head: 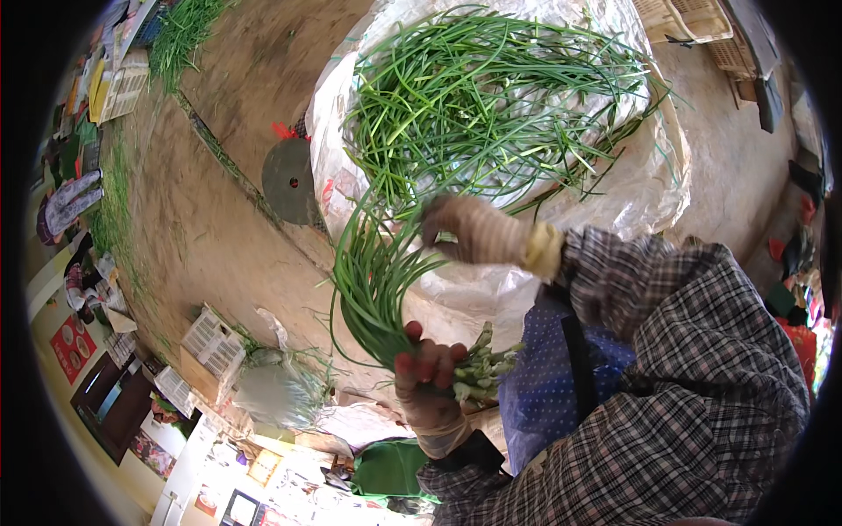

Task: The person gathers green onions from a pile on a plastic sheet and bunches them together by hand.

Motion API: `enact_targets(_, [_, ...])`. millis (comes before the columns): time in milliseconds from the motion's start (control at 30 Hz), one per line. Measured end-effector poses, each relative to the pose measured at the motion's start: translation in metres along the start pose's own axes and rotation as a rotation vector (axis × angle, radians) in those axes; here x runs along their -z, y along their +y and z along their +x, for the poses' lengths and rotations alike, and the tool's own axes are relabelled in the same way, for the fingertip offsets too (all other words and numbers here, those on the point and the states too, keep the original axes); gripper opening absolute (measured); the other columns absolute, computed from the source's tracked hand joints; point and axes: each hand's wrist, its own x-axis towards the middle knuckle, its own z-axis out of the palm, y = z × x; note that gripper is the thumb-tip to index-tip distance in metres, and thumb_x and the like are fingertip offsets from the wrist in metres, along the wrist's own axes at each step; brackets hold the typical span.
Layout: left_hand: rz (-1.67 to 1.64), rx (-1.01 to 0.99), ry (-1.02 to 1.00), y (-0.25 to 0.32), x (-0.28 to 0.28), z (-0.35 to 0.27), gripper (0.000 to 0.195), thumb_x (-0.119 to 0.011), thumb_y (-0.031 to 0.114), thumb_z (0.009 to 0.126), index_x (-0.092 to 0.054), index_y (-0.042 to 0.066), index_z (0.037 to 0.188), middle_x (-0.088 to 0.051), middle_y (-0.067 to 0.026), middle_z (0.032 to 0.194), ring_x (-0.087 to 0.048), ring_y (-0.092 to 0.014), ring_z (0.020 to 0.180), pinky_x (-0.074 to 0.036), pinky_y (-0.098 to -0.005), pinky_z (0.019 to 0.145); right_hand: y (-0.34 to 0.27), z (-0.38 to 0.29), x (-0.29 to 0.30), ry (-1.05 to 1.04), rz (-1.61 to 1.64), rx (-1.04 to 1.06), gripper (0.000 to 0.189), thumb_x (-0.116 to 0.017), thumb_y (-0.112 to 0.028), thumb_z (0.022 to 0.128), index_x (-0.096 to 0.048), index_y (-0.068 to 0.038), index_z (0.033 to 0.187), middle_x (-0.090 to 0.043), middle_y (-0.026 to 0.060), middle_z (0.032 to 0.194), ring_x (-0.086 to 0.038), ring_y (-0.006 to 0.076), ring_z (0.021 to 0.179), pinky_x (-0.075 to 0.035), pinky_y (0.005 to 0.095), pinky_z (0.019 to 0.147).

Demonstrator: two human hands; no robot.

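Note:
My left hand [427, 378] is closed around a bunch of long green stalks [378, 296], which look like garlic chives or scallions. Their pale cut ends [480, 371] stick out beside my palm, and the leafy part arches up toward the pile. Blurred by motion, my right hand [483, 230] is at the leafy side of this bunch; whether its fingers grip any leaves is unclear. Both hands wear brownish coverings, with red fingertips showing on the left. Beyond them, a loose pile of the same greens [487, 112] lies on a white plastic sheet [664, 171].
A dark round disc [287, 181] stands left of the sheet. Plastic crates [697, 20] sit at the upper right, another crate [214, 345] at the lower left. More greens [184, 39] lie on the dirt floor [243, 85]. Other people [72, 204] are at the far left. A blue dotted apron [559, 368] covers my lap.

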Motion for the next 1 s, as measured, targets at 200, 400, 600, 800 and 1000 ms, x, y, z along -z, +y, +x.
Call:
enact_targets(200, [-0.038, -0.137, -0.409, 0.034, -0.01, -0.009, 0.046, -0.051, 0.023, 0.093, -0.038, 0.018, 0.137, -0.043, 0.0069, 0.059, -0.04, -0.006, 0.048, -0.038, -0.0285, 0.074, 0.075, 0.065, -0.023, -0.133, -0.874, -0.31, 0.025, -0.058, -0.01, 0.081, -0.063, -0.01, 0.106, -0.059, 0.01, 0.109, -0.056, 0.0261, 0.101, -0.048, 0.0361, 0.088])
enact_targets(400, [0.052, -0.216, -0.284, 0.041, -0.003, 0.003, 0.041, -0.048, 0.017, 0.092, -0.041, 0.015, 0.133, -0.043, 0.0058, 0.063, -0.039, -0.006, 0.049, -0.039, -0.0296, 0.074, 0.089, 0.059, -0.011, -0.465, -0.902, -0.356, 0.014, -0.056, -0.016, 0.085, -0.067, -0.01, 0.092, -0.066, 0.0068, 0.101, -0.063, 0.0255, 0.091, -0.049, 0.0369, 0.078])
enact_targets(600, [0.167, -0.179, -0.159, 0.051, 0.01, 0.011, 0.025, -0.052, 0.011, 0.088, -0.053, 0.01, 0.113, -0.056, -0.0069, 0.106, -0.058, -0.023, 0.096, -0.034, -0.0479, 0.103, 0.058, 0.008, 0.001, -0.506, -0.565, -0.19, 0.012, -0.062, -0.017, 0.079, -0.064, -0.007, 0.086, -0.063, 0.0094, 0.078, -0.062, 0.0264, 0.078, -0.049, 0.0393, 0.076])
enact_targets(800, [0.345, -0.049, 0.015, 0.029, -0.013, 0.019, 0.025, -0.057, 0.003, 0.079, -0.057, 0.007, 0.104, -0.044, -0.0246, 0.132, -0.041, -0.036, 0.124, -0.036, -0.0482, 0.102, -0.049, -0.019, 0.023, 0.012, -0.321, 0.547, 0.021, -0.061, -0.024, 0.063, -0.052, -0.014, 0.079, -0.053, 0.0013, 0.074, -0.057, 0.0221, 0.083, -0.046, 0.0373, 0.084])
enact_targets(1000, [0.303, 0.088, 0.135, 0.008, -0.023, 0.02, 0.022, -0.061, 0.005, 0.079, -0.053, 0.006, 0.1, -0.061, -0.0094, 0.08, -0.061, -0.025, 0.072, -0.039, -0.0523, 0.096, -0.02, 0.016, 0.043, 0.111, -0.518, 0.386, 0.012, -0.059, -0.024, 0.076, -0.055, -0.014, 0.08, -0.054, 0.0025, 0.073, -0.057, 0.0219, 0.081, -0.046, 0.0384, 0.078])
